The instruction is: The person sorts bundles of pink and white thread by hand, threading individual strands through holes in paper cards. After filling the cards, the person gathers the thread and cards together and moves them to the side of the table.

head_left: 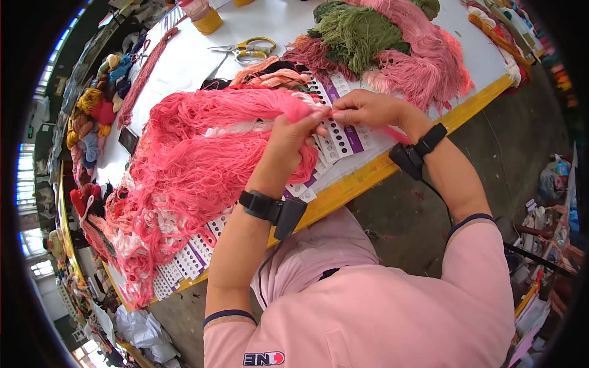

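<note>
A large loose heap of bright pink thread (202, 135) spreads over the left part of the table. My left hand (293, 132) is closed round a gathered end of it. Close by on the right, my right hand (362, 110) pinches pink strands at the same end, its fingertips nearly meeting the left ones. A short pink tail hangs out below the right palm. Under the hands lie white cards with rows of punched holes and purple bands (334, 140); the heap covers many of them.
Yellow-handled scissors (248, 50) lie beyond the heap. Green yarn (359, 40) and dusty-pink yarn (423, 67) are piled at the far right. A dark phone (127, 140) rests at the left. The table's yellow edge (368, 176) runs before me. Multicoloured skeins (98, 110) hang farther left.
</note>
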A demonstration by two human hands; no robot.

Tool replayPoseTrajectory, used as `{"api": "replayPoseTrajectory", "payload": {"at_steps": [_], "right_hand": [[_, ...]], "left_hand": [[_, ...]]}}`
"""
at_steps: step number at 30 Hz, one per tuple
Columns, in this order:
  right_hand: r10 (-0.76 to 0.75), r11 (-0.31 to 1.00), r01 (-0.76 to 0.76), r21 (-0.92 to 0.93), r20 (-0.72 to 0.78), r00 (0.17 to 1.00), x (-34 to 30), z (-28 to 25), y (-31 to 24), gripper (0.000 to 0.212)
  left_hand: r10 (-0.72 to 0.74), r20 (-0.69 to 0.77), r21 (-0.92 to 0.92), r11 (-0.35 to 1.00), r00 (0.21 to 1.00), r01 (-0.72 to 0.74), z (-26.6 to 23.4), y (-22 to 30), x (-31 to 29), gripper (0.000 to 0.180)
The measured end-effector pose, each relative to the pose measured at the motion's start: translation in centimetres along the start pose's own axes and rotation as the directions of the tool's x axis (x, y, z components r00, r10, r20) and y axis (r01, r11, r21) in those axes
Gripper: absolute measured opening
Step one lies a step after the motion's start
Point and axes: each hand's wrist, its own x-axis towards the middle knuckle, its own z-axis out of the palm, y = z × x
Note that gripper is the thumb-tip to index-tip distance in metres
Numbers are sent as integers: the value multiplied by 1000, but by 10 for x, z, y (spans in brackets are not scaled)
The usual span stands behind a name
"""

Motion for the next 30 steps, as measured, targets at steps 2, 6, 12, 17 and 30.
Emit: {"api": "replayPoseTrajectory", "payload": {"at_steps": [2,6,12,17,30], "right_hand": [[28,946,-21,323,-15,999,4,2,2,27],[168,958,-141,249,-90,982,13,8,11,19],[228,946,-220,239,-6,974,6,4,1,18],[214,887,-216,407,52,975,20,27,-14,17],[280,907,-262,330,-9,960,20,26,-16,19]], "left_hand": [[198,108,411,883,974,-225,6,-10,3,11],[121,-39,457,885,992,-90,3,12,10,10],[-234,-210,20,970,949,243,-99,105,-26,14],[-187,-278,47,977,942,208,-134,126,-64,9],[-17,5,-59,998,1000,17,-113,122,-65,15]]}}
